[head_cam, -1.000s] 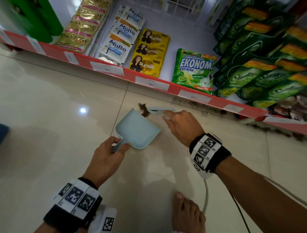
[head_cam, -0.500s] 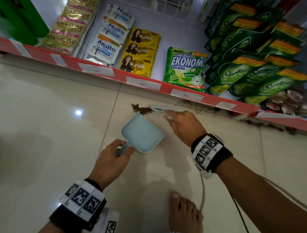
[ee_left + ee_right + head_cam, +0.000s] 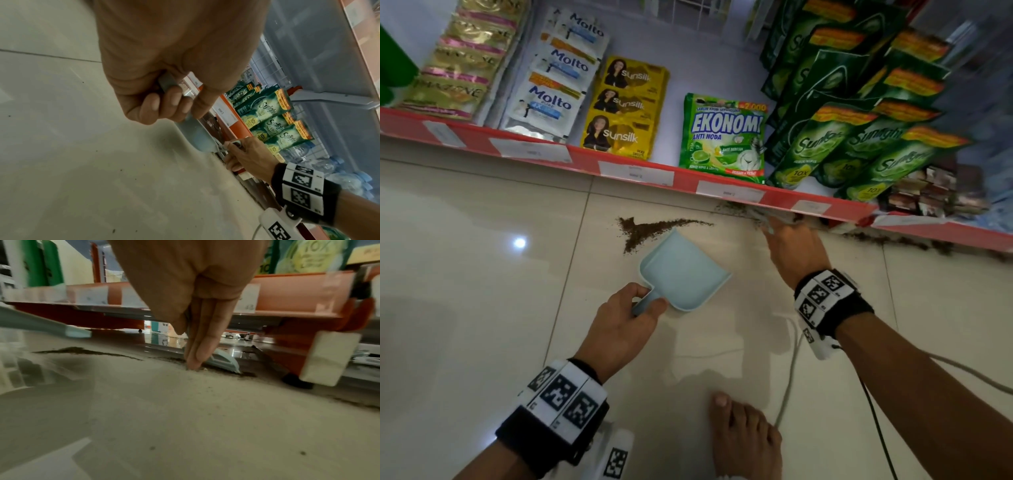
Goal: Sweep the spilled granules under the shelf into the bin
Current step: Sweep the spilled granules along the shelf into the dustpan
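Brown granules [image 3: 640,231] lie in a small heap with a thin streak running right, on the tiled floor just beyond the light blue dustpan [image 3: 685,270]. More granules [image 3: 736,207] line the floor below the red shelf edge [image 3: 688,181]. My left hand [image 3: 647,301] grips the dustpan handle [image 3: 167,83], and the pan rests on the floor. My right hand [image 3: 774,229] pinches a small light blue brush [image 3: 223,361] at the shelf's underside, its bristles down in the granules [image 3: 246,374]. The streak [image 3: 86,351] shows to the left of the brush.
The low shelf holds sachets and green Sunlight pouches [image 3: 859,144]. A shelf foot [image 3: 296,382] stands just right of the brush. More spilled granules [image 3: 935,245] trail right under the shelf. My bare foot [image 3: 743,442] and a cable [image 3: 791,366] lie behind my hands.
My right hand has carried the brush to the right, from the heap by the dustpan to the shelf edge. A thin streak of granules now trails from the heap. The dustpan stays in my left hand.
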Motion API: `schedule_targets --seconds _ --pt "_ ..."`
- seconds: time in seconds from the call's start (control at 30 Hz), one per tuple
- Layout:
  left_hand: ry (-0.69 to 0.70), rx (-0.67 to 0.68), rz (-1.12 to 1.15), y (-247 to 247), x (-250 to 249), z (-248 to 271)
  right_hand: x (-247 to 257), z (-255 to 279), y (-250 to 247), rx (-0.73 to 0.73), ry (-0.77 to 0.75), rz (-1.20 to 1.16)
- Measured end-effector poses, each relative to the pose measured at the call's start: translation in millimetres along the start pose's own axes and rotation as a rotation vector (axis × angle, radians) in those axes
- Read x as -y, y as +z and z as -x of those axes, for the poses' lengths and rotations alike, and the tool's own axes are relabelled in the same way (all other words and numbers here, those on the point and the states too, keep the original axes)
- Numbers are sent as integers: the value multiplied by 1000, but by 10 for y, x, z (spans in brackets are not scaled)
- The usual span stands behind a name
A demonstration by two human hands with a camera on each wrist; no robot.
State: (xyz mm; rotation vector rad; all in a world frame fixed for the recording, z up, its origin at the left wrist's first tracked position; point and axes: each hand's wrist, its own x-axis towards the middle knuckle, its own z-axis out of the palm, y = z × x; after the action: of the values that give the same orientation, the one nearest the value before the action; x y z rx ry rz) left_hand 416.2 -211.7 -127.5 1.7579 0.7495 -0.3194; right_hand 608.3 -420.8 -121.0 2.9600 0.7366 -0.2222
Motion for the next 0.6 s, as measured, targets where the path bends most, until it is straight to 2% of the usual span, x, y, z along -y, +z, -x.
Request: schedule_targets --seconds 0.1,0.17,0.33,0.43,0.5,0.6 --pt "-14 -2 8 31 -12 -1 193 126 22 -15 -122 -125" --pt "-11 -4 8 50 -12 12 263 201 10 -52 -151 -137" --pt "7 -10 12 68 9 74 41 208 -72 -189 -41 -93" --pt "12 8 40 92 8 50 -202 136 -58 -115 115 46" --pt "16 36 57 142 3 9 -302 94 -34 -49 201 52" --pt "34 83 48 218 -25 -71 -257 118 31 54 199 -47"
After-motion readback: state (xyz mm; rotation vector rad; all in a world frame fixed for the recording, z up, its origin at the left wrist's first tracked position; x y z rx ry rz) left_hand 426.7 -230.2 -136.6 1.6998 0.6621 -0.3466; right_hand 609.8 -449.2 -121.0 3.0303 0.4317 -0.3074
